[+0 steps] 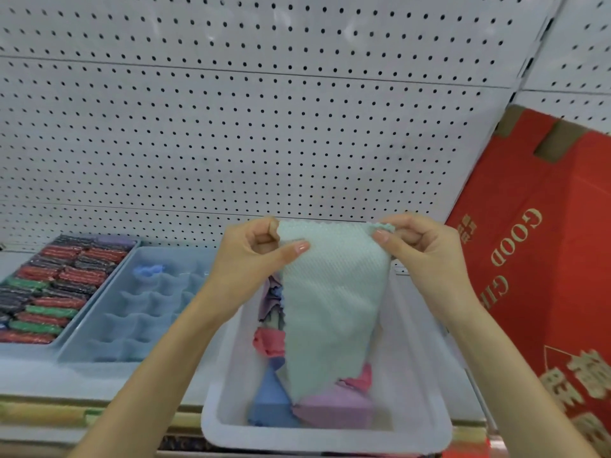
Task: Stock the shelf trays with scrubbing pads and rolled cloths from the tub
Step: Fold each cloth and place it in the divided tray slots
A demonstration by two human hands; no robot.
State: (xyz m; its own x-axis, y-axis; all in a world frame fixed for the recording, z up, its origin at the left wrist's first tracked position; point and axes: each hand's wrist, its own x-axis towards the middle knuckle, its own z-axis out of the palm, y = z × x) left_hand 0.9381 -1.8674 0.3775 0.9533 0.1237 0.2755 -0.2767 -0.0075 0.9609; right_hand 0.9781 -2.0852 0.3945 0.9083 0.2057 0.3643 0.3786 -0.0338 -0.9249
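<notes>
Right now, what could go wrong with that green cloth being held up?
The left hand and right hand pinch only the top corners of the green cloth, so it might drop into the tub. Its lower tip hangs among the other cloths there and could drag one out. Rolled loosely, it may not fit a tray cell.

Shelf [99, 375]: pale, flat, with a striped strip along its front edge.

- Far left: shallow tray [26, 350], packed with rows of red, green and dark scrubbing pads [49, 292].
- Just beside it, on its right: blue-grey divided tray [132, 325], with one blue rolled cloth [148, 271] in a back cell.
- Centre front: translucent white tub [324, 439], its near end past the shelf edge.
- Right: red cardboard box [545, 259] with gold lettering, tilted.
</notes>
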